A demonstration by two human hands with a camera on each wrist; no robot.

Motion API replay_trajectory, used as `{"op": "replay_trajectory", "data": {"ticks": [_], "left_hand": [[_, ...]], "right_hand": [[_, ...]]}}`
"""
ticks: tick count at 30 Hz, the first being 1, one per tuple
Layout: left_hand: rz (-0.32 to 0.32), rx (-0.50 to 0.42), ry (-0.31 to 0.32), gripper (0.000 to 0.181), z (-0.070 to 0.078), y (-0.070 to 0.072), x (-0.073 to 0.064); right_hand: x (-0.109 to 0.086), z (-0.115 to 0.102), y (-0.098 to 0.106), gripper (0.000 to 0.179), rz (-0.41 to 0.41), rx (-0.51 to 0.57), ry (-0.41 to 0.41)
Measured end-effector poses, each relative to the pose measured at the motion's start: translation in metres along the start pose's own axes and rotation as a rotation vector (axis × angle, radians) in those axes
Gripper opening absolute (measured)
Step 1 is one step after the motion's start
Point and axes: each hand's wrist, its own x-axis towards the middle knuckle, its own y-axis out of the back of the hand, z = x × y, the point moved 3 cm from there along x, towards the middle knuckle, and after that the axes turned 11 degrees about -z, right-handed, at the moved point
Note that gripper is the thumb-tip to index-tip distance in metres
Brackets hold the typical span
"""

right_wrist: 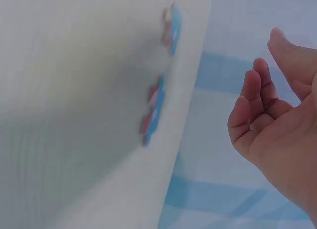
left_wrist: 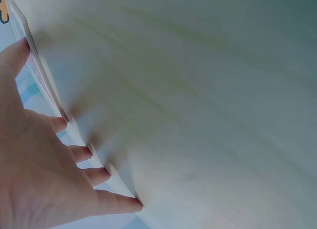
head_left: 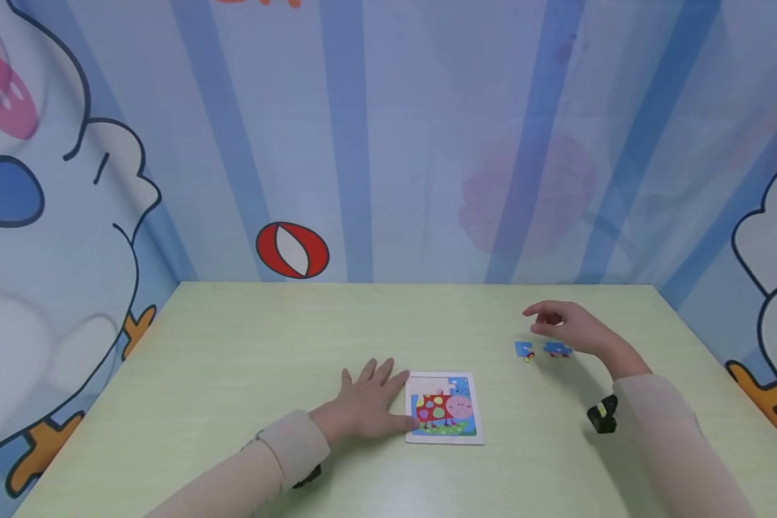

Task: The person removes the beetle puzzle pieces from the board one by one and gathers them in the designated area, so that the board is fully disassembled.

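A small framed jigsaw puzzle [head_left: 444, 408] lies flat on the table, showing a pink-headed cartoon figure with a red spotted body. Its upper left part is a bare pale patch. My left hand [head_left: 369, 403] is spread on the table at the puzzle's left side, the thumb [left_wrist: 19, 56] on its edge. Two loose jigsaw pieces lie to the right: a blue one with red and yellow [head_left: 524, 350] and a wider blue one with red [head_left: 557, 349]. Over them hovers my right hand [head_left: 573, 327], fingers loosely bent and holding nothing; the right wrist view shows its bare palm [right_wrist: 282, 140].
The pale wooden table [head_left: 265, 324] ends at a blue striped backdrop [head_left: 401, 144] with printed cartoon figures along the back and both sides. A black wrist device [head_left: 603, 415] sits beneath the right sleeve [head_left: 660, 406].
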Motion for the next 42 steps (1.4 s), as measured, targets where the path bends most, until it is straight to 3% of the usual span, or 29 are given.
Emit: {"op": "replay_trajectory", "data": {"ticks": [9,18,31,42], "left_hand": [[0.002,-0.002,-0.001,0.085,0.001,0.001,0.000],[0.012,0.006,0.003,0.085,0.000,0.002,0.002],[0.003,0.009,0.022,0.085,0.001,0.003,0.001],[0.000,0.006,0.015,0.085,0.000,0.002,0.000]], "right_hand": [[0.005,-0.042,-0.016,0.037,-0.052,0.029,0.094],[0.013,-0.065,-0.040,0.034,-0.110,0.041,0.179],[0.021,-0.073,-0.073,0.027,-0.199,0.050,0.193],[0.029,-0.071,-0.092,0.023,-0.261,0.066,0.130]]}}
